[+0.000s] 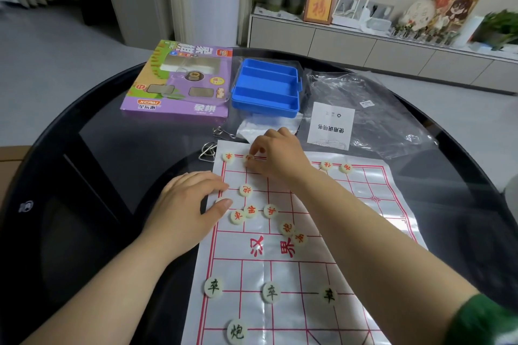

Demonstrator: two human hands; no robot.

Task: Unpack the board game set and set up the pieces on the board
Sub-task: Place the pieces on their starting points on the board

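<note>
Round black glass table (112, 148), pretty dark and shiny. Upper left of the frame there's a purple game box (179, 87) lying flat, a blue tray (263, 108) just right of it, then a crinkly clear plastic bag (378, 109) upper right with a white leaflet (330, 126) at its left edge. Two metal wire puzzles (208, 148) sit right at the top-left corner of the white board sheet (280, 274), which fills the lower middle.

A white board (241, 274) with a red grid lies flat, with round cream pieces (245, 190) scattered on it.

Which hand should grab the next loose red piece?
Probably left. The left hand rests open right beside the loose red pieces, while the right hand is pinching a piece at the far row.
</note>
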